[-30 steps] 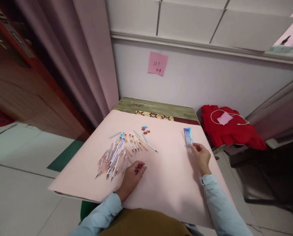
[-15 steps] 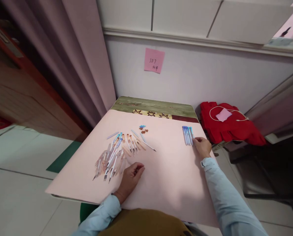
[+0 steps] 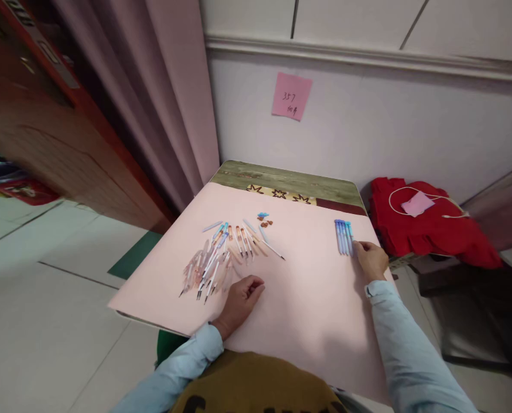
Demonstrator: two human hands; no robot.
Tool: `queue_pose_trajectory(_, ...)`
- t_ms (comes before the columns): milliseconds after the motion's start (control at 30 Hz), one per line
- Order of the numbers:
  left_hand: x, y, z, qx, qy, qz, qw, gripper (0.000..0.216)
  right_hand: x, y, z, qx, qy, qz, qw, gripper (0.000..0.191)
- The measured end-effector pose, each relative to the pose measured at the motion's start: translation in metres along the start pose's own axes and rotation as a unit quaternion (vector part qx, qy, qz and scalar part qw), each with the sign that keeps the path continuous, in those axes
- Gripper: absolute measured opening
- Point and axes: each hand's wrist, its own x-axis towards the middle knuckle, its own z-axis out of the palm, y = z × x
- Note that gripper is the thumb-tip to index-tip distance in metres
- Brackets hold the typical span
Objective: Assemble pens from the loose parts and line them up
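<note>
At the right of the pink-covered table, several blue and purple pens (image 3: 342, 237) lie side by side in a row. My right hand (image 3: 371, 259) is beside this row, thumb and fingers pinched at the rightmost light-blue pen. My left hand (image 3: 242, 302) rests near the table's front, its fingers curled in and nothing visible in them. Left of it spreads a loose heap of pen parts (image 3: 210, 269), with clear barrels and white refills with dark tips. Brown-topped and blue pen pieces (image 3: 239, 235) lie at its upper end.
Small blue caps (image 3: 262, 215) and brown caps (image 3: 266, 223) sit behind the heap. A red cloth (image 3: 428, 223) with a white cord and a pink note lies beyond the table's right edge. A wall with a pink paper (image 3: 292, 96) stands behind, a curtain (image 3: 169, 86) at left.
The view has swung a little left, so everything appears shifted to the right. My hands keep nearly the same places, the right one still at the row's last pen.
</note>
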Motion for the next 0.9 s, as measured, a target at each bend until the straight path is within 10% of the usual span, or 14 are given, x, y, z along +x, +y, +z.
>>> queue_pose_trajectory(200,0.001,-0.004,0.002,0.009,-0.004,0.008,1.0,0.017,-0.035,-0.052,-0.001,0.179,0.122,0.024,0.976,0.045)
queue_pose_trajectory(433,0.001,-0.005,0.002,0.025,-0.001,0.02,0.999,0.015,-0.133,-0.158,0.056,0.443,-0.09,0.006,0.892,0.039)
queue_pose_trajectory(633,-0.005,0.001,0.003,-0.047,0.027,-0.002,0.999,0.017,-0.162,-0.17,0.079,0.356,-0.114,-0.104,0.922,0.029)
queue_pose_trajectory(900,0.071,0.039,-0.094,-0.051,0.277,-0.002,0.959,0.019,-0.15,-0.164,0.075,0.321,-0.074,-0.133,0.935,0.03)
